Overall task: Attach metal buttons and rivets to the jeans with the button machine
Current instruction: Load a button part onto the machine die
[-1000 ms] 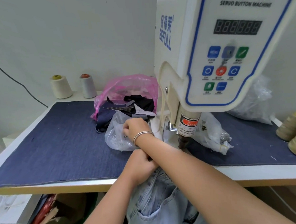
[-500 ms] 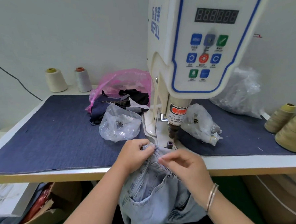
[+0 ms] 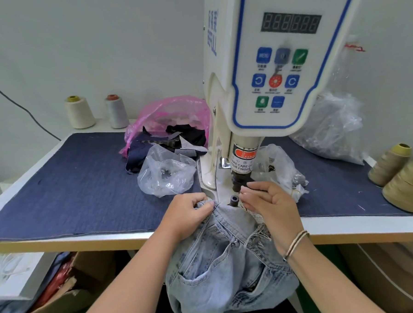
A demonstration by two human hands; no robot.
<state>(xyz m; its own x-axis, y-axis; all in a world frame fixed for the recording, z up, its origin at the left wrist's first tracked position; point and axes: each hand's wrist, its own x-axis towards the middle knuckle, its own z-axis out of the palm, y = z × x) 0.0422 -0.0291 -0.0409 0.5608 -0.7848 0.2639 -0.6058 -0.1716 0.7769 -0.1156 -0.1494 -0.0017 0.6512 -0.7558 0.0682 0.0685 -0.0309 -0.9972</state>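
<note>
Light blue jeans (image 3: 220, 263) hang over the table's front edge, their waistband lying just before the small dark lower die (image 3: 233, 200) of the white button machine (image 3: 263, 64). My left hand (image 3: 187, 214) grips the waistband left of the die. My right hand (image 3: 272, 205) hovers to the right of the die, thumb and fingertips pinched together close to it; whether a button sits between them I cannot tell. The machine's dark punch (image 3: 238, 182) hangs right above the die.
A clear bag of metal parts (image 3: 165, 175) lies left of the machine, another clear bag (image 3: 280, 166) right of it. A pink bag with fabric scraps (image 3: 170, 120) sits behind. Thread cones stand at back left (image 3: 78, 112) and far right (image 3: 408, 186). A dark denim mat (image 3: 70, 182) covers the table.
My right hand left the clear bag on the left, came back across and now sits pinched beside the die. My left hand moved up with the waistband toward the die.
</note>
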